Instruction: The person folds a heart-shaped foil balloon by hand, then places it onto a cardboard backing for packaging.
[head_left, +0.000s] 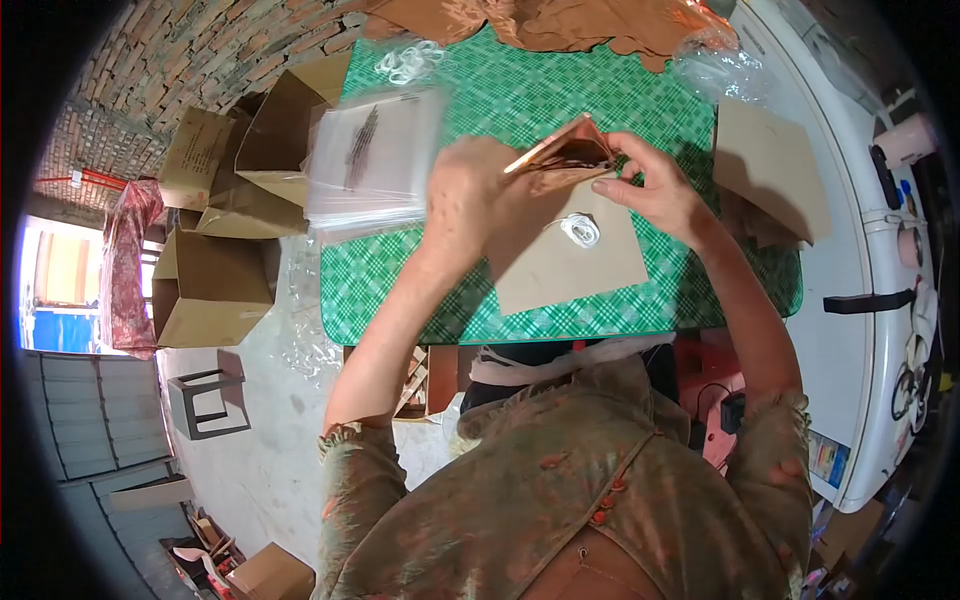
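Observation:
A shiny copper-brown pouch-like piece [562, 158] is held above the table, its folded mouth gaping toward me. My left hand [462, 195] is closed on its left side, with the fingertips hidden and slightly blurred. At its right edge my right hand [655, 185] pinches the material between thumb and fingers. Beneath them lies a flat beige card sheet [570, 275] with a small coil of white cord [580, 230] on it. Left of my left hand is a stack of clear plastic bags [385, 150], with a dark mark on the top one.
Brown sheet material [560, 22] and a white cord bundle [410, 62] lie at the far side of the green checked table [540, 80]. Crumpled clear plastic [720, 65] and beige card [765, 165] sit at right, beside a white appliance [850, 260]. Open cardboard boxes [215, 290] stand left.

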